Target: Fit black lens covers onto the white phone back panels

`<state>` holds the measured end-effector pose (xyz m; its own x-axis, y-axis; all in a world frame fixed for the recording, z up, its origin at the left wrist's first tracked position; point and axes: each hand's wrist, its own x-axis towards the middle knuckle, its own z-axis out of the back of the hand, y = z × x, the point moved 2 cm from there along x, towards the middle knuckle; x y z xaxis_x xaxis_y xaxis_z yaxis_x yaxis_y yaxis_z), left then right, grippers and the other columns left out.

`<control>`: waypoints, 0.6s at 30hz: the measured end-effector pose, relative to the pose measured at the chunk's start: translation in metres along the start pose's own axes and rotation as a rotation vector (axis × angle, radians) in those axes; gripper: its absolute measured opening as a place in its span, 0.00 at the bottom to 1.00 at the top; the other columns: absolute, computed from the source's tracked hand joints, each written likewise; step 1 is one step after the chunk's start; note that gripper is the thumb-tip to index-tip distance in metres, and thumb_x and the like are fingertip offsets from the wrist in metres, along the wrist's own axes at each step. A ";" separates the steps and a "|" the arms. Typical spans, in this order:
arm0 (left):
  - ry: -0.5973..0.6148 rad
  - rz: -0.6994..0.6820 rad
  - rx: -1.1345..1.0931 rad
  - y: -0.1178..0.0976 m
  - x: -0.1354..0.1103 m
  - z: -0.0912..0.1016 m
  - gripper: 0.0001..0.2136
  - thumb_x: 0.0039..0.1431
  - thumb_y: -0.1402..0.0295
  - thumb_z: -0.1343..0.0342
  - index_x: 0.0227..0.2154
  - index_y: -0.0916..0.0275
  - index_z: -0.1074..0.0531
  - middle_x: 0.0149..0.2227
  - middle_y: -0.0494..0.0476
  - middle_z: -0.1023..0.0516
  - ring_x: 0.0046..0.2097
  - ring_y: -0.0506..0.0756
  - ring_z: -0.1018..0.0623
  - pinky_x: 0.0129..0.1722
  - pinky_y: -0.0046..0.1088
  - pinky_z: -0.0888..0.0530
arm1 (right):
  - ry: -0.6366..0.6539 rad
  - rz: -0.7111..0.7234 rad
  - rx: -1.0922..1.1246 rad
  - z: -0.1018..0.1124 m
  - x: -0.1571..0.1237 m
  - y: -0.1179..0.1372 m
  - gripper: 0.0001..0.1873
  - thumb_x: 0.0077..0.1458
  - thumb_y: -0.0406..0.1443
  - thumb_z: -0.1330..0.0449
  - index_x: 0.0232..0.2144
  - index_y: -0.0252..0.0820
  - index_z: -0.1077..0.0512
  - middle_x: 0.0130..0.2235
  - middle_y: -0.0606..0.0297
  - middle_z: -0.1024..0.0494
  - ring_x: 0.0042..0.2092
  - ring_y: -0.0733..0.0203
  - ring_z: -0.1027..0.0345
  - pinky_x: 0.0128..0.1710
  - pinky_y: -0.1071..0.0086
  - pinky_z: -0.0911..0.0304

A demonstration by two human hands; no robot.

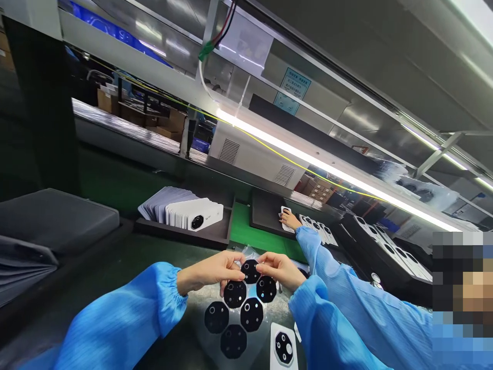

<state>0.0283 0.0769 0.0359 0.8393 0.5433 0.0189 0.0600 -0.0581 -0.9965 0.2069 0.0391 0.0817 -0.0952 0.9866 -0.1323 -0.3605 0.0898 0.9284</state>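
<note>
My left hand [213, 270] and my right hand [283, 271] both pinch the upper part of a clear film sheet [252, 293]. The sheet carries several black octagonal pieces with small round holes, like camera lens covers [233, 341]. My fingers meet at the topmost black piece [250, 271], with fingertips at its left and right edges. Whether that piece is loose from the film I cannot tell. Below my right forearm lies a white panel [275, 354] bearing a similar black octagon, partly cut off by the frame.
Behind my hands, a black tray [177, 234] holds a row of white panels [206, 211]. On the right, a co-worker's hand [289, 219] touches a white panel near other panels. More panels lie in a black tray [356, 246]. Black foam-like blocks [57, 216] stand left.
</note>
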 end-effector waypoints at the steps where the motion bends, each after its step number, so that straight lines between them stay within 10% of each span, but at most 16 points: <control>1: 0.015 0.008 0.005 0.000 0.000 -0.001 0.19 0.46 0.55 0.35 0.35 0.62 0.32 0.19 0.43 0.29 0.20 0.50 0.26 0.20 0.23 0.31 | 0.005 -0.007 0.011 0.002 0.002 -0.001 0.23 0.27 0.49 0.28 0.21 0.40 0.28 0.21 0.72 0.26 0.23 0.67 0.35 0.23 0.74 0.45; 6: 0.034 0.066 0.033 0.006 -0.004 0.011 0.20 0.40 0.56 0.33 0.32 0.63 0.30 0.27 0.52 0.22 0.30 0.56 0.20 0.29 0.30 0.26 | -0.220 0.020 0.107 0.025 -0.001 -0.013 0.22 0.32 0.50 0.30 0.22 0.41 0.32 0.20 0.75 0.31 0.22 0.71 0.40 0.22 0.75 0.47; 10: -0.188 0.070 0.121 0.013 0.015 0.035 0.14 0.54 0.57 0.40 0.33 0.64 0.31 0.31 0.53 0.23 0.35 0.55 0.21 0.36 0.33 0.24 | -0.376 -0.014 0.194 0.035 -0.013 -0.035 0.24 0.32 0.47 0.31 0.28 0.44 0.37 0.19 0.80 0.36 0.19 0.72 0.41 0.18 0.76 0.48; 18: -0.303 0.116 0.531 0.007 0.094 0.058 0.14 0.63 0.63 0.45 0.49 0.63 0.32 0.49 0.59 0.28 0.46 0.58 0.25 0.44 0.41 0.25 | -0.303 -0.202 0.271 0.010 -0.028 -0.080 0.21 0.41 0.44 0.35 0.32 0.45 0.41 0.23 0.71 0.26 0.25 0.60 0.24 0.25 0.68 0.31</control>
<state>0.0766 0.1759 0.0264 0.6291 0.7764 -0.0380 -0.3645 0.2515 -0.8966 0.2474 0.0054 0.0143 0.2424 0.9374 -0.2502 -0.0838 0.2771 0.9572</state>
